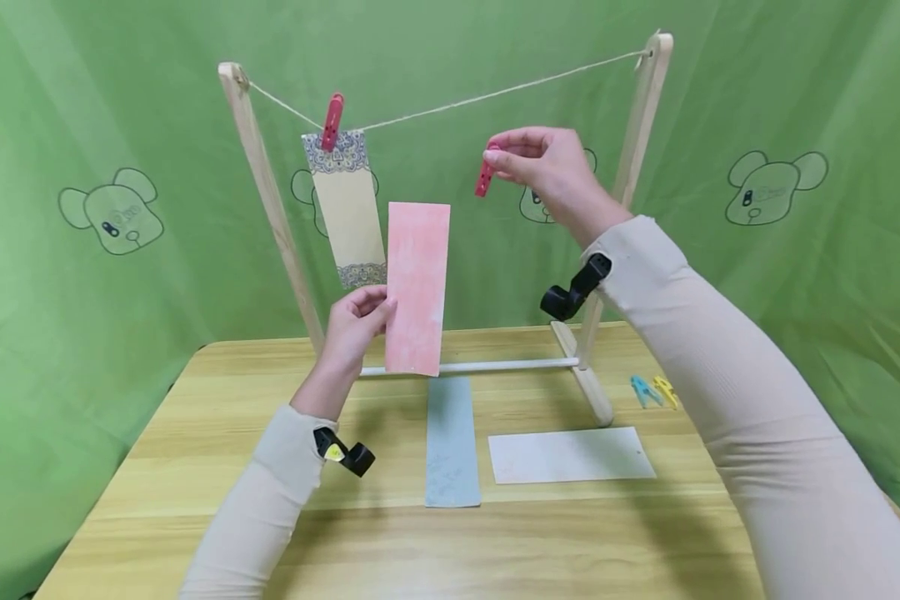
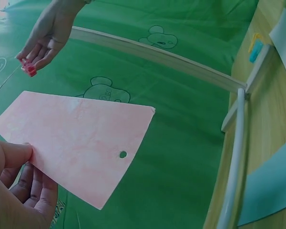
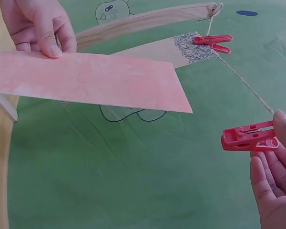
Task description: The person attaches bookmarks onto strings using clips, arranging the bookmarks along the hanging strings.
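Between thumb and fingers, my left hand [image 1: 354,329] pinches a pink paper strip [image 1: 417,287] by its left edge, upright in front of the rack. A small hole shows near one end of the strip in the left wrist view. My right hand [image 1: 543,162] grips a red clothespin [image 3: 248,137] by its handle end, to the right of the strip and below the string [image 1: 495,89]. A second red clothespin [image 1: 333,122] fastens a beige strip with patterned ends [image 1: 345,200] to the string's left part. The pink strip does not touch the string.
The string spans two wooden posts [image 1: 645,125] joined low down by a white bar [image 1: 510,365]. On the wooden table [image 1: 195,467] lie a blue-grey strip [image 1: 452,442] and a white strip [image 1: 570,456]. A blue clothespin [image 1: 646,391] and a yellow clothespin [image 1: 666,392] lie at right.
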A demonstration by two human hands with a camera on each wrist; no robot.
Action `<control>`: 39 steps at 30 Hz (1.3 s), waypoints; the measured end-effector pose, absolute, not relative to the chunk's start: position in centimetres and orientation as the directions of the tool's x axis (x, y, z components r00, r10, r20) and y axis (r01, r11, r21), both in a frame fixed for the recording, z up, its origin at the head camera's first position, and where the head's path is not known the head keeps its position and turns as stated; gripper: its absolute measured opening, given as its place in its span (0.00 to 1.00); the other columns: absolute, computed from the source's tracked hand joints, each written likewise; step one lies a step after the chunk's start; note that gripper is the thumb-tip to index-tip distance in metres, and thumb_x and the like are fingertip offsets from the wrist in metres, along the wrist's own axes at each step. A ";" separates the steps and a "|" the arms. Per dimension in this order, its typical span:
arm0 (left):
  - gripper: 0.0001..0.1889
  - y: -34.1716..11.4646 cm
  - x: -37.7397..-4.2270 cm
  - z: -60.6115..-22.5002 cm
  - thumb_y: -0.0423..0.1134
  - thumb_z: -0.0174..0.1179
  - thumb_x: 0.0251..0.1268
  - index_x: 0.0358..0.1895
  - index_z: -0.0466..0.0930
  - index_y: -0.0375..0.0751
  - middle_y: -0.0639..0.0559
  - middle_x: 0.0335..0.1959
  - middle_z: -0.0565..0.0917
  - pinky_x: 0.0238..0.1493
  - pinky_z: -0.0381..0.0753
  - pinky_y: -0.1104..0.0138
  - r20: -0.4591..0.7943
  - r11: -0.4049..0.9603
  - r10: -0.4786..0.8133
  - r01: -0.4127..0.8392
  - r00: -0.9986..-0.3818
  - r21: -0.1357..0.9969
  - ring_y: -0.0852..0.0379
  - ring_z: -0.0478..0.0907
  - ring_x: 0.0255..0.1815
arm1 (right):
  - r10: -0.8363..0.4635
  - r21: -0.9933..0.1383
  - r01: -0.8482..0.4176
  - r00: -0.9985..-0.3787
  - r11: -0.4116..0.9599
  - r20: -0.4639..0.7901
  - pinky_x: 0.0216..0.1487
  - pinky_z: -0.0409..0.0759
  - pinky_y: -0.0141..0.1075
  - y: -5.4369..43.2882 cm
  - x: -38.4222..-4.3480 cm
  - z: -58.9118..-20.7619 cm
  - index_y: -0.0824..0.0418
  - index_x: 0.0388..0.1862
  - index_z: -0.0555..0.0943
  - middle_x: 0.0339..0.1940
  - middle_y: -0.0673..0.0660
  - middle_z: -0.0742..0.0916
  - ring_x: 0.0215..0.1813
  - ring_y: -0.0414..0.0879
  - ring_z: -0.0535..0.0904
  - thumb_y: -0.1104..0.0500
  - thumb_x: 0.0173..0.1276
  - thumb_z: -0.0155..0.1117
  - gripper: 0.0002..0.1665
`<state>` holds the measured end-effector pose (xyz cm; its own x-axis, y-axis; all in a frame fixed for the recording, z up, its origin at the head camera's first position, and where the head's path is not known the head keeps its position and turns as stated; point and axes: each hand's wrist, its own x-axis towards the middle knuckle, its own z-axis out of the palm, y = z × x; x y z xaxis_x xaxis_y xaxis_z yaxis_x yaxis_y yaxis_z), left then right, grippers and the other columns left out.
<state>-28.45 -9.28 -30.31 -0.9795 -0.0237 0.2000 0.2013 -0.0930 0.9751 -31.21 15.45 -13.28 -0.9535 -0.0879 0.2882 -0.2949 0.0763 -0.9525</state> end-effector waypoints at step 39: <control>0.06 -8.4 -30.2 -26.4 0.29 0.60 0.61 0.40 0.80 0.41 0.54 0.31 0.81 0.29 0.76 0.75 0.239 -0.152 -0.079 0.249 -0.968 0.957 0.64 0.74 0.29 | -0.064 -0.911 -0.413 -0.909 0.003 0.412 0.47 0.76 0.27 8.6 -32.6 -6.2 0.61 0.38 0.81 0.36 0.53 0.85 0.42 0.42 0.78 0.66 0.53 0.73 0.13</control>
